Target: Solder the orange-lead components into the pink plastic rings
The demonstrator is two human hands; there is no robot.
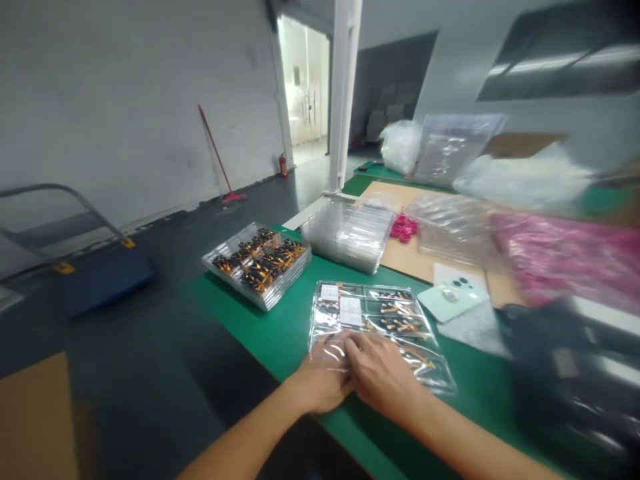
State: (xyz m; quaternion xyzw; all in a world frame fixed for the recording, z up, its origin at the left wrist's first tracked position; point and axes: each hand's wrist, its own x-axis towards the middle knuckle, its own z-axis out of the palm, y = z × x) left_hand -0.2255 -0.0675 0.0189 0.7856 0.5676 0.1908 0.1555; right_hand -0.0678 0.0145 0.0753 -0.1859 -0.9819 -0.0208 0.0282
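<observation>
A clear plastic blister tray [385, 313] with small black-and-orange parts and white labels lies on the green table [280, 327] near its front edge. My left hand [323, 380] rests on the tray's near left corner, fingers down on the plastic. My right hand [383, 373] lies palm down over the tray's near middle, touching the left hand. Whether either hand pinches a part is hidden.
A stack of filled trays [257, 263] sits at the table's left corner, and a stack of empty clear trays [347, 233] behind it. A mint-green phone [453, 299], pink rings [404, 228], pink bag [565, 257] and dark bag [570, 373] lie to the right. Blue cart [100, 277] stands on the floor.
</observation>
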